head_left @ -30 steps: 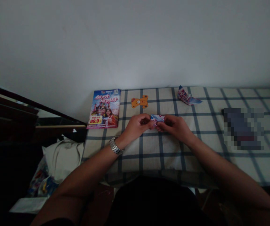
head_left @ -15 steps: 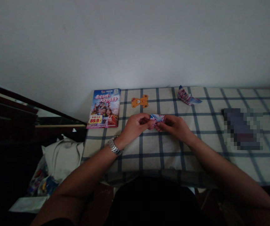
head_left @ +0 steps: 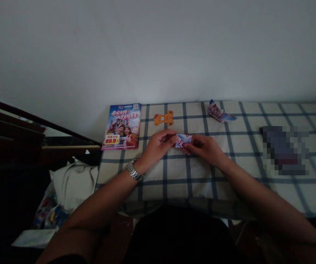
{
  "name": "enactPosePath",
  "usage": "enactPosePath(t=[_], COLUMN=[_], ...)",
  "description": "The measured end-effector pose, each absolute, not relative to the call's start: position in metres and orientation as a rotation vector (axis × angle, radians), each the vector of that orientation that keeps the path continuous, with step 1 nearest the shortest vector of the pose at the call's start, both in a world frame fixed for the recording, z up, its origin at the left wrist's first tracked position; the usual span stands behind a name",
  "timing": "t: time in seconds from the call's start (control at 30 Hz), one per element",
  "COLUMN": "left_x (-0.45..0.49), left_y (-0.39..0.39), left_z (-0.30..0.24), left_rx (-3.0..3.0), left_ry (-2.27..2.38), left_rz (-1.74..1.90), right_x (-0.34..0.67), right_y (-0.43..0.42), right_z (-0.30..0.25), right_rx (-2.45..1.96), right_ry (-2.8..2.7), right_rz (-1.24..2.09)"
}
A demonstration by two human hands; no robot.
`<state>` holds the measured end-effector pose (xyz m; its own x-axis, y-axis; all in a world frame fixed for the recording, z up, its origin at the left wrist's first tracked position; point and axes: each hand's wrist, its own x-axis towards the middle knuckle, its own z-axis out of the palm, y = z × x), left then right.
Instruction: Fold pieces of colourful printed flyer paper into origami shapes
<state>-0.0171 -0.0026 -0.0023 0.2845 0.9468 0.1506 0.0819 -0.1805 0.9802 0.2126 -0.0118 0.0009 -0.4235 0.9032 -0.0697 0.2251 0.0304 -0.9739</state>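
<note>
Between my two hands is a small folded piece of printed paper (head_left: 184, 140), blue, white and red-purple, held just above the checked cloth. My left hand (head_left: 160, 145), with a metal watch (head_left: 135, 170) on its wrist, pinches the paper's left edge between thumb and fingers. The right edge is gripped by my right hand (head_left: 206, 148), its thumb on the near side. Parts of the fingers behind the paper are hidden. Beyond my right hand lies a folded paper shape (head_left: 220, 113) in similar print, one pointed end standing up.
A stack of printed flyers (head_left: 122, 126) lies at the left end of the checked cloth (head_left: 171, 187). A bear figure (head_left: 163, 118) is near the wall (head_left: 174, 51). On the right lies a dark, pixelated object (head_left: 284, 150). A pale cloth bag (head_left: 76, 183) sits lower left.
The folded paper has turned slightly and shows more of its flat printed face. My left fingers have shifted back toward its left corner; the right hand has barely moved.
</note>
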Motion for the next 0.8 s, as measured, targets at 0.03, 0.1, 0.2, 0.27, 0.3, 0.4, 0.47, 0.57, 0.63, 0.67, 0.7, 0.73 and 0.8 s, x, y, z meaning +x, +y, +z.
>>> enactPosePath(t=[0.03, 0.1, 0.2, 0.27, 0.3, 0.4, 0.47, 0.57, 0.63, 0.67, 0.7, 0.73, 0.8], left_x=[-0.017, -0.018, -0.018, -0.018, -0.018, -0.02, -0.022, -0.023, -0.022, -0.022, -0.021, -0.021, -0.02], left_y=[-0.003, -0.003, -0.004, -0.004, -0.004, -0.004, -0.004, -0.005, -0.005, -0.006, -0.006, -0.006, -0.006], left_z=[-0.001, -0.001, -0.001, -0.002, -0.002, -0.003, -0.002, -0.001, 0.001, 0.001, 0.002, 0.003, 0.004], left_rx=[1.559, 1.581, 1.587, 1.59, 1.594, 1.641, 1.683, 1.747, 1.807, 1.839, 1.867, 1.892, 1.923], left_ry=[1.004, 1.02, 1.02, 1.019, 1.017, 1.018, 1.028, 1.035, 1.029, 1.025, 1.022, 1.021, 1.024], left_rz=[1.067, 1.067, 1.064, 1.068, 1.068, 1.055, 1.029, 0.99, 0.972, 0.963, 0.957, 0.952, 0.947], right_x=[0.213, 0.213, 0.212, 0.212, 0.212, 0.212, 0.212, 0.213, 0.213, 0.213, 0.214, 0.214, 0.214], right_y=[-0.012, -0.012, -0.012, -0.013, -0.013, -0.014, -0.014, -0.014, -0.013, -0.013, -0.013, -0.012, -0.011], right_z=[0.001, 0.001, 0.0, -0.002, -0.003, -0.004, -0.002, 0.003, 0.005, 0.006, 0.006, 0.005, 0.004], right_rx=[-1.152, -1.144, -1.144, -1.155, -1.158, -1.18, -1.216, -1.224, -1.188, -1.175, -1.167, -1.163, -1.167], right_ry=[-1.722, -1.737, -1.74, -1.759, -1.773, -1.863, -1.932, -1.933, -1.893, -1.888, -1.894, -1.911, -1.946], right_rz=[1.421, 1.428, 1.45, 1.433, 1.419, 1.331, 1.23, 1.141, 1.132, 1.121, 1.102, 1.081, 1.05])
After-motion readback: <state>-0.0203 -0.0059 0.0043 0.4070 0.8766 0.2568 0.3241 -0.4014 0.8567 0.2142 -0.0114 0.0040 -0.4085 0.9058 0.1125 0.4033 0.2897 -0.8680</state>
